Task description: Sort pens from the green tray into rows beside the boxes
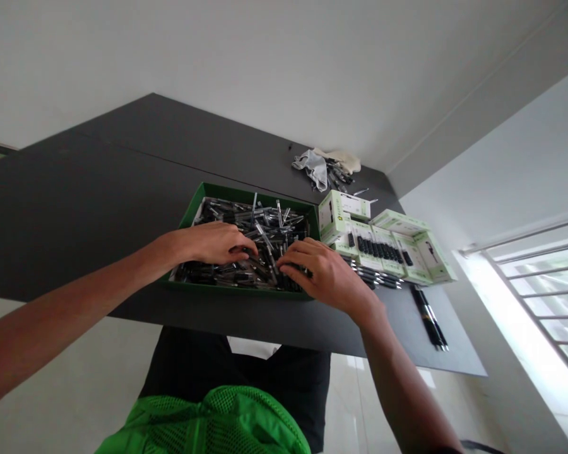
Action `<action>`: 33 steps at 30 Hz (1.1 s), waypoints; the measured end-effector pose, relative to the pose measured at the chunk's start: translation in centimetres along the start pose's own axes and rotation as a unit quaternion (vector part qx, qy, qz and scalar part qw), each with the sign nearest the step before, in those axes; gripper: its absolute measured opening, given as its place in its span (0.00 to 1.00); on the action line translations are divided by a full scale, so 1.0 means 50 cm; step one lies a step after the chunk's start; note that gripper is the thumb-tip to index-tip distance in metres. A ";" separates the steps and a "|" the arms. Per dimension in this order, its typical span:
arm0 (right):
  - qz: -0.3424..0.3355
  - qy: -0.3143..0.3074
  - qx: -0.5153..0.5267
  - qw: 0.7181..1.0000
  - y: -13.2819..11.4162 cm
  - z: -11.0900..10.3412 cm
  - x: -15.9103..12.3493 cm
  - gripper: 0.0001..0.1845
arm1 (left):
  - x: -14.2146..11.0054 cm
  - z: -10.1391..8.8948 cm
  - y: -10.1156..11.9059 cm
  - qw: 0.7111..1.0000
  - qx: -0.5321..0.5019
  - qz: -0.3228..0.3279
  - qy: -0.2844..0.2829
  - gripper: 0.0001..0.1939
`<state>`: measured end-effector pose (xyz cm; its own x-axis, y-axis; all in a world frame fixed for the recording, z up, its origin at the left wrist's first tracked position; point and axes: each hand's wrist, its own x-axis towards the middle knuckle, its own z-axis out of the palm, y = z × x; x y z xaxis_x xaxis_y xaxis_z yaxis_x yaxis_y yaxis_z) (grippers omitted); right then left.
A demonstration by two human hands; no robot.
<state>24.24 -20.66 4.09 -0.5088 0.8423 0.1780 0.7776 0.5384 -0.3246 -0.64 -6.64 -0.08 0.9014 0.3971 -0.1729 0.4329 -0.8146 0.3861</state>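
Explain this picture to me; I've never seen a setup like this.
There is no machine: these are a person's two bare hands, seen from a camera worn on the head, looking forward and down. On the dark table stands a green box full of loose pens. The left hand and right hand both reach in among them; whether either grips one is hard to tell. To the right are pale green cartons with more pens, and farther back, crumpled cloths.
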 end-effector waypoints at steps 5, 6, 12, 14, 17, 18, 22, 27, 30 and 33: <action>-0.004 -0.042 -0.049 0.998 0.033 0.022 0.064 0.10 | -0.005 0.004 0.001 0.995 0.101 0.022 -0.006 0.09; -0.003 -0.053 -0.054 0.997 0.036 0.026 0.069 0.10 | -0.007 0.004 0.001 0.993 0.111 0.026 -0.010 0.08; 0.014 -0.120 -0.076 0.990 0.026 0.051 0.081 0.06 | -0.010 0.003 0.003 0.991 0.133 0.027 -0.020 0.11; 0.020 -0.117 -0.090 0.989 0.023 0.052 0.084 0.07 | -0.009 0.003 0.002 0.989 0.147 0.026 -0.016 0.11; 0.064 -0.031 -0.084 0.994 0.028 0.049 0.078 0.10 | -0.008 0.003 0.001 0.986 0.163 0.035 0.014 0.11; 0.091 0.017 -0.071 0.993 0.032 0.048 0.073 0.11 | -0.008 0.003 0.001 0.985 0.163 0.046 0.034 0.10; 0.176 0.148 -0.013 0.973 0.044 0.054 0.040 0.16 | -0.002 0.002 0.007 0.969 0.173 0.120 0.133 0.10; 0.149 0.135 0.027 0.979 0.046 0.052 0.020 0.16 | 0.019 0.024 0.027 0.931 0.219 0.245 0.162 0.17; 0.106 0.131 0.048 0.985 0.050 0.044 0.024 0.16 | 0.032 0.047 0.038 0.924 0.226 0.284 0.124 0.22; 0.063 0.086 0.077 0.991 0.054 0.042 0.027 0.17 | 0.038 0.059 0.038 0.926 0.233 0.281 0.102 0.19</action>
<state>24.88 -18.11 1.52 -0.3300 0.9017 0.2794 0.7586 0.4295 -0.4899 1.93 -8.67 -2.36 0.9853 -0.1109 0.1300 -0.1015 -0.9919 -0.0770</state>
